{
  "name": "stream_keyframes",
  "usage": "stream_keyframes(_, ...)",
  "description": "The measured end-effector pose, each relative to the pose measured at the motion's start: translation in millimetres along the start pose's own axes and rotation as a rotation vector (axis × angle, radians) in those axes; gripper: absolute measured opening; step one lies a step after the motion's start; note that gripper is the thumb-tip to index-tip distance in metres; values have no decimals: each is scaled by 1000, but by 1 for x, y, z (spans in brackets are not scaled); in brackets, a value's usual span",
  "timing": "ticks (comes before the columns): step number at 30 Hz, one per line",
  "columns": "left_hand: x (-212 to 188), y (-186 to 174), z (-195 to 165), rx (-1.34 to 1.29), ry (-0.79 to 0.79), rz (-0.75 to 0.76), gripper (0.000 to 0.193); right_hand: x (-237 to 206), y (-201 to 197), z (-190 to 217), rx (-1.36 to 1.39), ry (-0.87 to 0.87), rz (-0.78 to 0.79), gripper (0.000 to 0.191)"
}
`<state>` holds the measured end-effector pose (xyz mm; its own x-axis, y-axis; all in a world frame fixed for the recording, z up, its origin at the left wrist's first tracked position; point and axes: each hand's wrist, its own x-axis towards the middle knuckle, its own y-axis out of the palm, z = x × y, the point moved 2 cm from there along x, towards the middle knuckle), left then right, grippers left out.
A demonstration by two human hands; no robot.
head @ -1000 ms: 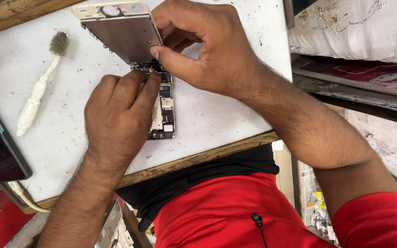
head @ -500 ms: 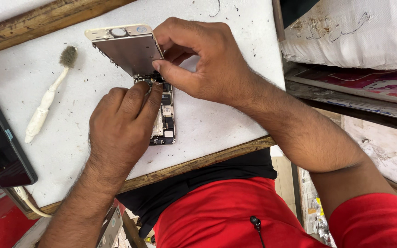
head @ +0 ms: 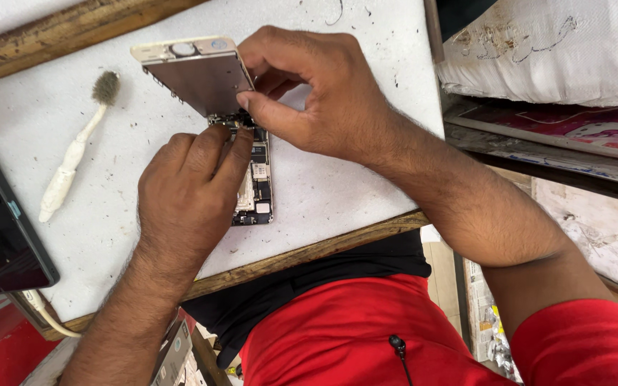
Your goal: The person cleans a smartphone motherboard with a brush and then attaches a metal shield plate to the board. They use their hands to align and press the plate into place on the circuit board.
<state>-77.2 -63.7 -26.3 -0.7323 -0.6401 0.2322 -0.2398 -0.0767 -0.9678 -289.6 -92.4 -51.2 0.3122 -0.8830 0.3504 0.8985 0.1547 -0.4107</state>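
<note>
The left hand (head: 191, 196) lies palm down over an opened phone body (head: 255, 189) that rests flat on the white work surface (head: 337, 193); its fingers (head: 212, 146) are held close together and curl down onto the upper end of the body, covering most of its left half, so that only the exposed circuit board and connectors to the right of the knuckles can be seen. Whether those fingertips pinch anything beneath them cannot be told, as they hide the contact point. The right hand (head: 316, 93) is set just beyond the left fingertips; its thumb and forefinger are pressed onto the right edge of the screen panel (head: 198, 75), with the remaining fingers curled in behind. The panel is lifted and tilted, its metal back facing the camera, its lower corner meeting the phone body directly at the tips of both hands, its pale upper rim standing away from them. The 2 hands are touching or nearly touching at that junction. Well to the left of the left hand's knuckles lies a white-handled brush (head: 73, 154) with worn bristles, clear of both hands. Further left, at the board's edge, 1 dark phone (head: 1, 229) lies with its screen up, a white cable (head: 44, 314) running below it. A wooden strip (head: 309, 250) edges the surface beside the left wrist.
</note>
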Motion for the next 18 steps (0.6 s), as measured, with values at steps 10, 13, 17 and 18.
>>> stream_keyframes(10, -3, 1, -1, 4, -19, -46, 31, 0, -2, 3, 61, -1, 4, 13)
stream_keyframes(13, -3, 4, 3, -99, -79, -21, 35, -1, -1, 3, 63, 14, -4, 14)
stream_keyframes(17, -3, 6, 6, -158, -105, -16, 39, 1, -2, 0, 18, -9, 1, 15)
stream_keyframes(18, -3, 6, 6, -157, -104, -10, 39, 1, -2, 0, 14, -17, 1, 15)
